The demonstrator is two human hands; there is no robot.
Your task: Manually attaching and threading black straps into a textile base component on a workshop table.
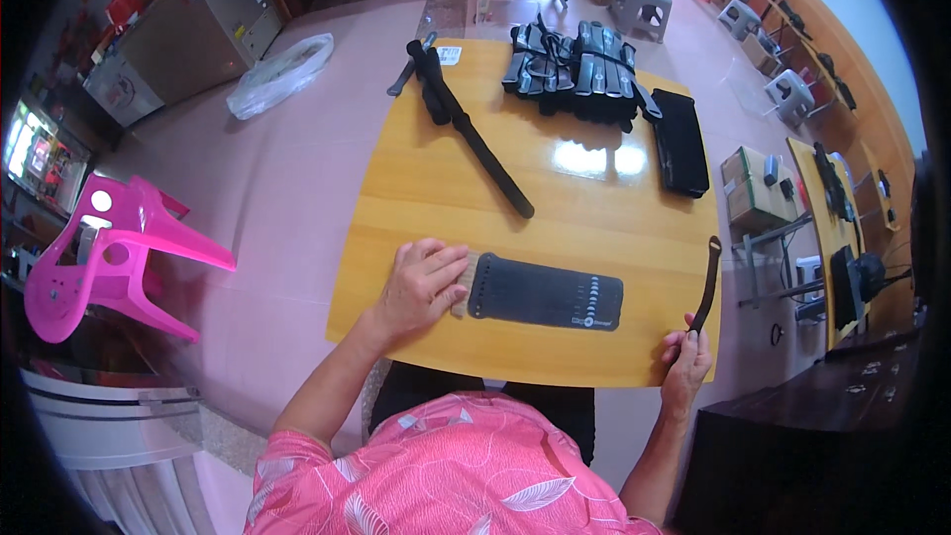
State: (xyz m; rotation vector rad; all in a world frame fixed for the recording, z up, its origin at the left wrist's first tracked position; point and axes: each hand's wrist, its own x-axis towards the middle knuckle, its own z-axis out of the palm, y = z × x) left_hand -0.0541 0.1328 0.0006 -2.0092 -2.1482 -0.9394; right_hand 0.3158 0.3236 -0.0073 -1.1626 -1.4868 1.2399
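Note:
A dark grey flat panel (547, 292) with rounded corners and pale printed marks lies on the wooden table. At its left end sits a beige piece (462, 302), partly hidden under my left hand (424, 282), whose fingers rest flat over it. My right hand (686, 365) is at the table's front right edge, closed on the lower end of a thin black strap (708, 287). The strap stands up from my fingers and ends in a small loop. My right hand and the panel are well apart.
On the table (416, 208) lie black straps (475, 144) at far left, a bundle of black-and-grey straps (575, 64) at the back and a black case (681, 144) at right. A pink plastic stool (129, 253) stands left; cardboard boxes (758, 188) stand right.

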